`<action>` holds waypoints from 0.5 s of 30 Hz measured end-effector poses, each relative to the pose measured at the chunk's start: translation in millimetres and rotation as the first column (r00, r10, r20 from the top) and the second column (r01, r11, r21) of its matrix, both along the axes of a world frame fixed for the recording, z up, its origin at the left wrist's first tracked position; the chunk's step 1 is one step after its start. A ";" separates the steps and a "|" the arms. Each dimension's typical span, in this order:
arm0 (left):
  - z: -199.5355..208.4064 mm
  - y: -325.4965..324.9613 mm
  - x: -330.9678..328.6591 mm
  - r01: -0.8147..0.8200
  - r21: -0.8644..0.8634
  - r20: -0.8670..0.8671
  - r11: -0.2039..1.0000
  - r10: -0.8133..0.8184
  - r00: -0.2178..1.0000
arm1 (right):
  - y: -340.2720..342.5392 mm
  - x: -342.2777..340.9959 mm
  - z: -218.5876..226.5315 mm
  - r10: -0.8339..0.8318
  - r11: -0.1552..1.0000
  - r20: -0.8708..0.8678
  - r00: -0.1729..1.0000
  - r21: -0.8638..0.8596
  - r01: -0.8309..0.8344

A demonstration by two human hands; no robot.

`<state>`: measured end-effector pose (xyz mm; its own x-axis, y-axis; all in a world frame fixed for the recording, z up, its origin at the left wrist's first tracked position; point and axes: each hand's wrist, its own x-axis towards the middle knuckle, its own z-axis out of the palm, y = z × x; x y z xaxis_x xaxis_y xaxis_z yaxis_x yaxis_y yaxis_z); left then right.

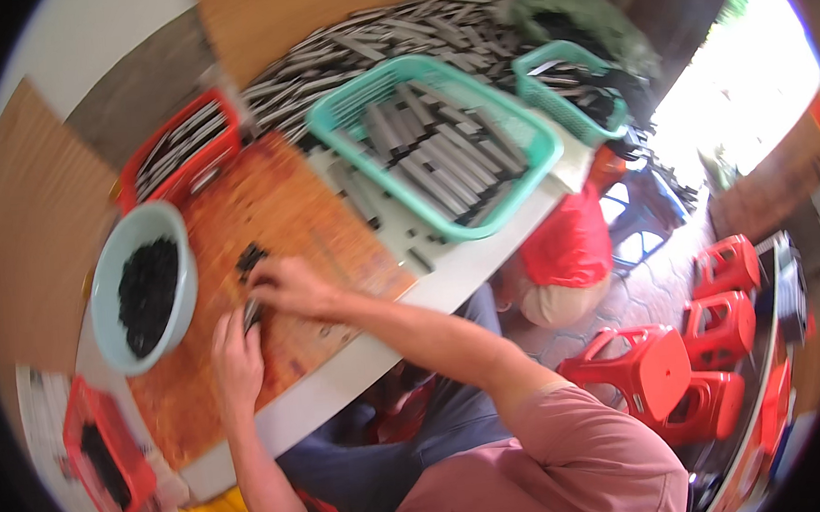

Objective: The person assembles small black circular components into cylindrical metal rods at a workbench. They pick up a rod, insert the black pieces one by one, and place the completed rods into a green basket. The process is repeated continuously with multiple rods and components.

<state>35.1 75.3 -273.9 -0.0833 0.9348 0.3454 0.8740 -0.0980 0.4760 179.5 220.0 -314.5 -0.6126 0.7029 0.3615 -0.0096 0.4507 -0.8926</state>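
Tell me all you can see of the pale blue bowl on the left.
The pale blue bowl is round and deep, with a smooth wall that looks like plastic. It is uncovered and holds a heap of small black pieces. It sits at the left edge of the orange-brown board, near a red basket. Neither the left hand nor the right hand touches it. Its underside is hidden.

The board (282,198) is orange-brown with darker blotches, the table (486,251) white. The bowl (106,287) at left is pale blue, its pieces (149,293) black. The large far basket (544,156) is turquoise, its strips (442,163) grey and black. The far-left basket (163,190) is red, like the stools (661,372) at right; the near shirt (594,443) is dusty pink.
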 end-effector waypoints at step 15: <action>-22.0 11.9 4.8 -0.085 0.222 -0.179 0.971 0.126 0.976 | 3.0 11.3 9.2 -0.002 0.998 0.132 0.991 -0.058 0.010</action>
